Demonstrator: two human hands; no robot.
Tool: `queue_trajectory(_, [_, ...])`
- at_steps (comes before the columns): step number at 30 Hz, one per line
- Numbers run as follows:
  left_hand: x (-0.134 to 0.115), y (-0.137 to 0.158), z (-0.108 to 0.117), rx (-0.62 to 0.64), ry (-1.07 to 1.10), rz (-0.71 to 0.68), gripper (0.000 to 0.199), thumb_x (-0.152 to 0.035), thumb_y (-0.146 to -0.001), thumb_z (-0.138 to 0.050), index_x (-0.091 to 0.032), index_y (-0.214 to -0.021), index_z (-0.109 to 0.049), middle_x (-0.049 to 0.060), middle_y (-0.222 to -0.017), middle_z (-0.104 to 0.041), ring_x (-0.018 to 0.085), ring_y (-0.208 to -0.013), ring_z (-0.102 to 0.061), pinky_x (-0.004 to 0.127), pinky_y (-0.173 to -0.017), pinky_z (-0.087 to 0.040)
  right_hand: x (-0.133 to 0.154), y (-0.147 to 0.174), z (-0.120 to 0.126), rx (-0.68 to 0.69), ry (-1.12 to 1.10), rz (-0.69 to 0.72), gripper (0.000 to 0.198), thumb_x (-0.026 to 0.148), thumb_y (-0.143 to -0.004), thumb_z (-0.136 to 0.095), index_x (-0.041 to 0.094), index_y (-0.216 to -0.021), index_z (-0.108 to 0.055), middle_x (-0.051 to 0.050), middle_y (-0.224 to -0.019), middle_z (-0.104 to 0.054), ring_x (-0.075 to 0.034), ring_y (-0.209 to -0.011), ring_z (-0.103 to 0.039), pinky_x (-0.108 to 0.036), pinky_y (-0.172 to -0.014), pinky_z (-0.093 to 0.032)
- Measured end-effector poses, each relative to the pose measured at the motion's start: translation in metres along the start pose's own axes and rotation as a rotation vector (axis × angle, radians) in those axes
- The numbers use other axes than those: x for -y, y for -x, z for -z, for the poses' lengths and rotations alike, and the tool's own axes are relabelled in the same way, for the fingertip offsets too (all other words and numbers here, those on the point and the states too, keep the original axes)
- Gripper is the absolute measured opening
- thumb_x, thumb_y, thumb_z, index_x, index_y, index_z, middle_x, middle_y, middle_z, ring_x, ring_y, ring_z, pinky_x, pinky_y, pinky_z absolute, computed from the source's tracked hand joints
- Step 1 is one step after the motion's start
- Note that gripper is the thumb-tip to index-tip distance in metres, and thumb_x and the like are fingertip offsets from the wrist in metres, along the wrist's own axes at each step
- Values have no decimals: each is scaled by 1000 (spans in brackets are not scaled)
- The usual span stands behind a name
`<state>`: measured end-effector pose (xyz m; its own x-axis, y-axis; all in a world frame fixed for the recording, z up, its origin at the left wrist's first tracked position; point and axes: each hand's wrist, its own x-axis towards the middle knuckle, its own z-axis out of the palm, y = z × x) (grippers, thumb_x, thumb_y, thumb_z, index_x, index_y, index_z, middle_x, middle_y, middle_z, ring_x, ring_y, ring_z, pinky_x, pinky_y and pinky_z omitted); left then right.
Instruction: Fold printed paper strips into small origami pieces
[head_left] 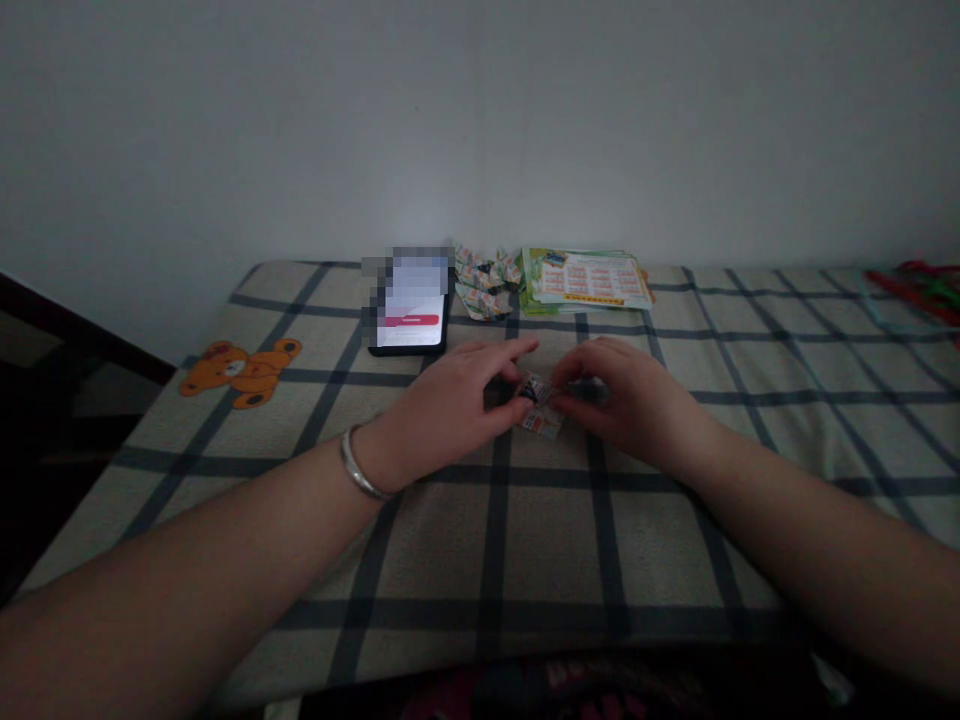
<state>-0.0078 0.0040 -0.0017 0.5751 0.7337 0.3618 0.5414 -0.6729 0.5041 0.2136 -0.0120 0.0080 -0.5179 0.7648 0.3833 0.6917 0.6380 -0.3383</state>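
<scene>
My left hand point(469, 398) reaches in from the left, a silver bangle point(361, 465) round its wrist. Its thumb presses on a small, creased piece of printed paper point(544, 422), while the index finger sticks out above. On the other side, my right hand point(626, 400) pinches the same piece between thumb and fingers. The paper is low over the checked cloth point(442, 560); part of it is hidden by my fingertips. Several similar folded printed papers point(481, 295) lie in a heap beyond my hands.
A phone point(410, 325) with a lit screen lies left of the heap, near the wall point(480, 130). To the right is a stack of printed sheets point(592, 283). An orange bear cutout point(241, 372) lies at the left, and red and green items point(919, 290) at the far right.
</scene>
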Motion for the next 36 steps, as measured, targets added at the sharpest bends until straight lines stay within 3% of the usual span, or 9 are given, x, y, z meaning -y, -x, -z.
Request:
queue_trajectory(3, [-2,0,1,-36,7,-21,25,-23,-85,-64,-19,-110,-65,1,-94,-67,17,-92,-62,32,-84,-50,1,1,-2,-25,-137,-81,16,24,-82,-67,20,-95,-60,-2,-84,-65,-16,-76,-61,-28,-66,-47])
queue_trajectory(6, [-5,-1,2,-62,48,-14,12,-23,-87,-61,-18,-97,-66,0,-87,-66,14,-82,-62,29,-74,-48,1,1,-4,0,-250,-137,23,23,-81,-67,20,-103,-60,-1,-83,-66,-14,-73,-62,-26,-65,-49])
queue_trajectory(10, [-5,-1,6,-111,58,-55,6,-17,-87,-60,-18,-91,-65,0,-89,-67,14,-87,-62,29,-80,-49,-2,0,-3,3,-233,-99,9,23,-83,-64,20,-91,-63,-1,-80,-65,-14,-71,-60,-26,-63,-47])
queue_trajectory(13, [-3,-1,7,-158,13,-145,7,-14,-88,-60,-18,-89,-66,2,-94,-65,15,-95,-61,31,-87,-48,-4,-2,-1,-37,-177,-28,4,19,-82,-64,20,-85,-62,-2,-82,-64,-16,-77,-60,-29,-68,-48])
queue_trajectory(19, [2,-1,7,-156,-29,-202,8,-16,-89,-62,-19,-88,-69,1,-86,-63,15,-89,-60,30,-82,-49,-7,-2,0,-22,-136,85,12,14,-81,-63,22,-88,-59,-5,-100,-69,-19,-94,-62,-35,-85,-48])
queue_trajectory(23, [4,-1,8,-67,-94,-198,8,-19,-89,-61,-18,-88,-68,2,-86,-66,16,-88,-61,31,-80,-48,-11,1,0,11,-31,24,10,14,-83,-60,22,-89,-60,-4,-98,-69,-20,-92,-63,-34,-81,-48])
queue_trajectory(27, [1,1,9,-6,-253,-220,12,-22,-91,-56,-17,-89,-68,3,-86,-68,17,-83,-62,29,-73,-47,-14,1,0,68,25,72,7,18,-85,-60,22,-90,-62,-4,-99,-69,-20,-92,-63,-33,-80,-48])
queue_trajectory(32, [-2,3,9,-60,-359,-234,17,-24,-93,-52,-17,-87,-67,3,-85,-70,17,-79,-65,28,-69,-48,-15,0,1,70,71,91,9,19,-86,-60,22,-94,-63,-4,-104,-70,-21,-94,-63,-32,-79,-48])
queue_trajectory(36, [2,1,10,-132,-349,-189,17,-23,-93,-52,-18,-88,-67,2,-83,-71,18,-80,-65,35,-84,-49,-14,1,5,99,240,135,16,21,-92,-53,23,-102,-66,-5,-109,-71,-22,-96,-65,-32,-77,-48])
